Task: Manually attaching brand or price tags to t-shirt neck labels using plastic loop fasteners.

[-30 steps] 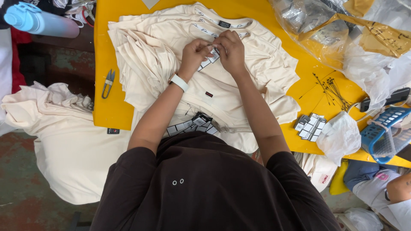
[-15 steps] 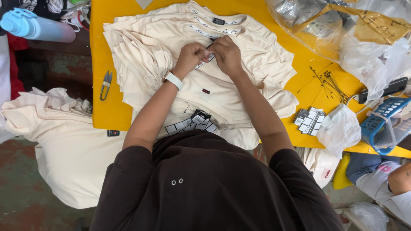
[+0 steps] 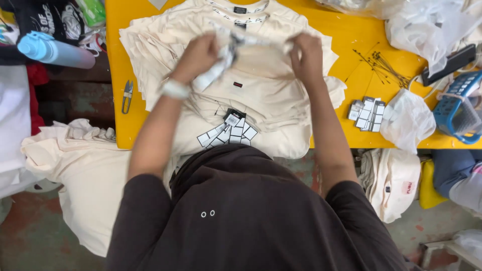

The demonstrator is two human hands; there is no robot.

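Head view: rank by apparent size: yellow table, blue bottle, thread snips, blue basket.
1. yellow table
2. blue basket and blue bottle: similar, basket cut off by the frame edge, unranked
3. thread snips

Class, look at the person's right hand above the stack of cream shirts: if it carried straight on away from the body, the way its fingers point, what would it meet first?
Probably the right hand would meet the collars of the stacked cream shirts on the yellow table. Its height above them is unclear.
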